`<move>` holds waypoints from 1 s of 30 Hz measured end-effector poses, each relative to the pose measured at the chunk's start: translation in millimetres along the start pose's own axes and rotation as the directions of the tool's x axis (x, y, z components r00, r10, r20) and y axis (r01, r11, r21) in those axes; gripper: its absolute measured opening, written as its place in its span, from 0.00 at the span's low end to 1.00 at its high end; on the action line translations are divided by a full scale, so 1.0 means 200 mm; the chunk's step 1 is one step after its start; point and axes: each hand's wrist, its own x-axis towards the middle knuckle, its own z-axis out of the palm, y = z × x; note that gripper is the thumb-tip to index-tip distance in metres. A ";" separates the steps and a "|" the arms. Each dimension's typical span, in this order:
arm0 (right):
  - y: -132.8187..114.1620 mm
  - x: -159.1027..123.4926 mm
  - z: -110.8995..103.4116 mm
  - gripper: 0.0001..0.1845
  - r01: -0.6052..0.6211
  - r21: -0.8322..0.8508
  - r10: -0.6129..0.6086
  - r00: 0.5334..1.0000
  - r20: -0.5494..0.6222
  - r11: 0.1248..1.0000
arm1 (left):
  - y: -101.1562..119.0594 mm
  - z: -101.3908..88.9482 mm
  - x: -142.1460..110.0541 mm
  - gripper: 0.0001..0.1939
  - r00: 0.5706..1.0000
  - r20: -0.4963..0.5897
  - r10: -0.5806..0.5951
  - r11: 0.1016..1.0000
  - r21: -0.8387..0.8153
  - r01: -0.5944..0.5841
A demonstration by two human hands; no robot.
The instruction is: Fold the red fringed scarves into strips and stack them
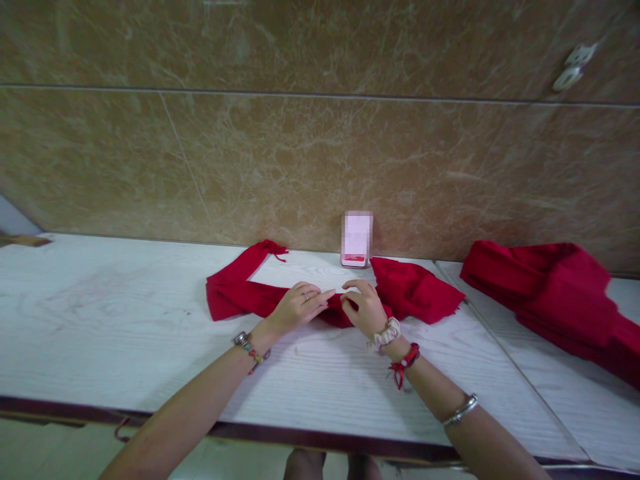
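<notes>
A long folded strip of red cloth (pixel 227 303) lies on the white table in front of me. Its left part bends back toward the wall and ends in loose threads. On the right it spreads into a wider, crumpled piece. My left hand (pixel 297 310) rests over the middle of the strip, fingers stretched out and close together. Just to its right, my right hand (pixel 367 310) has its fingers curled on the same cloth, thumb and forefinger bent toward each other. The fingertips of the two hands are a small gap apart. Cloth beneath the palms is hidden.
A phone (pixel 356 240) with a blurred screen leans upright against the marbled wall (pixel 280 160), behind the cloth. Another bunched red cloth (pixel 560 300) lies at the right, beyond a table seam. The dark front edge of the table (pixel 320 437) runs below my forearms.
</notes>
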 end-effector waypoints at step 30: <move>0.50 -0.04 -0.53 0.13 -0.283 -0.085 0.283 0.959 -0.005 0.955 | -0.16 -0.15 -0.06 0.11 0.694 0.598 -0.400 0.700 -0.289 0.653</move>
